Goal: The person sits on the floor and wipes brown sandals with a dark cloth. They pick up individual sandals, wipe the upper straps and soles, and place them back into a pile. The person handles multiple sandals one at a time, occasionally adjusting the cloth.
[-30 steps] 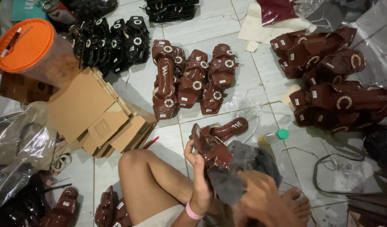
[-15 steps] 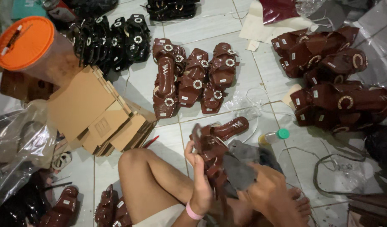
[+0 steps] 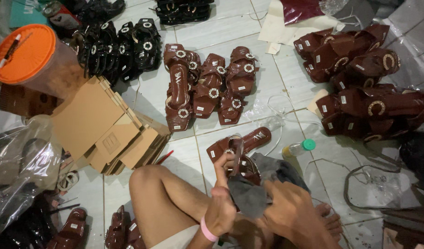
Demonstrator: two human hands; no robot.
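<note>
Sandals in dark brown patent lie in heaps on the tiled floor (image 3: 267,92): a big pile far right (image 3: 359,78), a row at centre (image 3: 207,87), black ones far left (image 3: 120,46). Flattened cardboard (image 3: 106,129) sits left, beside an orange-lidded tub (image 3: 25,55). One brown sandal (image 3: 239,157) stands near centre, its long axis running from near to far, clamped in the left hand (image 3: 223,203). Right hand (image 3: 290,212), just right of it, is closed on a grey cloth (image 3: 249,196) touching the sandal.

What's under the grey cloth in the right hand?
The grey cloth covers the lower part of a dark red sandal held by the left hand; right hand presses it. Sandal's heel end is hidden.
</note>
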